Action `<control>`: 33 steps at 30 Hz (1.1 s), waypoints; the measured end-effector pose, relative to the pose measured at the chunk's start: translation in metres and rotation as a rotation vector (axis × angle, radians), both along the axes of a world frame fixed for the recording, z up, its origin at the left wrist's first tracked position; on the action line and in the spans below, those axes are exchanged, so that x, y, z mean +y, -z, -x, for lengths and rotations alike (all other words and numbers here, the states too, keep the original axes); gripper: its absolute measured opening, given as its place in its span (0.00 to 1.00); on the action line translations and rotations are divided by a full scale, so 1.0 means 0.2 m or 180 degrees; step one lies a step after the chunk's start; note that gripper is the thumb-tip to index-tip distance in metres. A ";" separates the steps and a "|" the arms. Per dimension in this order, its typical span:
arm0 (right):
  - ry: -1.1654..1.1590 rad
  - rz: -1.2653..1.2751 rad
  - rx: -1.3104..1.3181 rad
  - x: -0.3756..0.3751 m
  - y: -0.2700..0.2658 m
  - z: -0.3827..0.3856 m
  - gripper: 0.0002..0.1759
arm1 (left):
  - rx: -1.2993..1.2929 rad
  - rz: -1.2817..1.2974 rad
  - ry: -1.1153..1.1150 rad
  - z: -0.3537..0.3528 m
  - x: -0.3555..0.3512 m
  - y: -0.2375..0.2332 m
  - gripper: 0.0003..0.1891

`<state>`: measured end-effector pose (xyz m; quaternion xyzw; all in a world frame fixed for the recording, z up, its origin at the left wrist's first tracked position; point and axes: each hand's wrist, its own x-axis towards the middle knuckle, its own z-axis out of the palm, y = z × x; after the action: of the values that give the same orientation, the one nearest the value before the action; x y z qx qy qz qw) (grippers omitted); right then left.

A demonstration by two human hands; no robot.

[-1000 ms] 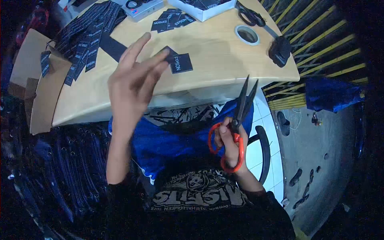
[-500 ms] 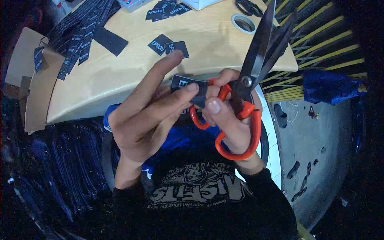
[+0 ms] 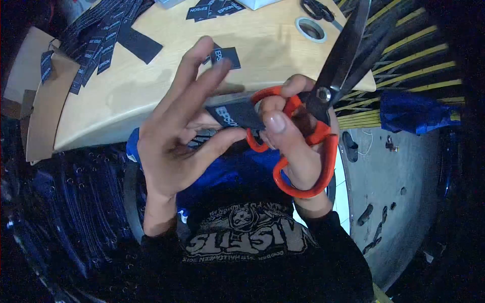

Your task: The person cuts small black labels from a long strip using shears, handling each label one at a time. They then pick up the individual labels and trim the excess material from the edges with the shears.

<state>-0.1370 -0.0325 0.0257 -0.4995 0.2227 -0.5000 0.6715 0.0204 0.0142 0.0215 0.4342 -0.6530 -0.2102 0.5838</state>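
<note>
My right hand [image 3: 298,151] is wrapped round the red handles of a large pair of scissors [image 3: 345,55], whose dark blades point up and away to the right, slightly apart. The same hand's thumb and finger pinch one end of a black EPSON label [image 3: 233,115]. Beside the label's other end, my left hand [image 3: 169,141] has its fingers and thumb spread; it grips nothing that I can see. Past the left fingertips, a cut EPSON label [image 3: 230,57] lies on the table [image 3: 262,50], with another mostly hidden behind the fingers.
Printed label strips [image 3: 108,43] pile up at the table's back left, by an open cardboard box [image 3: 55,96]. More labels [image 3: 214,9] lie at the back. A tape roll [image 3: 311,29] and black-handled scissors [image 3: 318,10] are at the back right. Blue cloth [image 3: 409,111] hangs beyond.
My left hand has let go of the label and spread its fingers. The label now extends from my right hand, its print more exposed. The scissors have shifted slightly right.
</note>
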 end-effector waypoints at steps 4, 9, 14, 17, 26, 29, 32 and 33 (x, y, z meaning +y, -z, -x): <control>-0.0095 0.0348 0.0521 0.00 -0.01 0.00 0.20 | 0.0218 -0.0219 -0.0123 0.00 0.01 -0.01 0.43; 0.0135 0.0105 0.0321 -0.01 0.00 -0.02 0.20 | 0.1105 -0.0199 -0.0281 0.04 0.00 -0.01 0.41; 0.0073 -0.0301 0.0321 0.01 -0.02 -0.03 0.20 | 0.1660 -0.0235 -0.0423 0.04 -0.01 -0.02 0.37; 0.0091 -0.0518 0.0016 0.02 -0.01 -0.05 0.20 | 0.1693 -0.0122 -0.0415 0.04 -0.01 0.01 0.31; 0.0442 -0.0475 0.0120 0.04 0.01 -0.09 0.20 | 0.2042 -0.0748 -0.0341 0.13 0.03 0.05 0.12; 0.0319 -0.0225 0.0301 0.04 0.02 -0.08 0.22 | 0.2105 -0.0748 -0.0566 0.15 -0.01 0.04 0.07; 0.0466 0.0035 0.0312 0.04 0.03 -0.07 0.22 | 0.1995 -0.1040 -0.0663 0.13 0.01 0.01 0.06; 0.0382 0.0056 0.0280 0.02 0.02 -0.05 0.22 | 0.2144 -0.0995 -0.0516 0.13 0.01 0.00 0.04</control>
<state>-0.1267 -0.0276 0.0208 -0.5126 0.2771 -0.5188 0.6255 -0.0052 0.0171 0.0206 0.4748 -0.3480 -0.3914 0.7073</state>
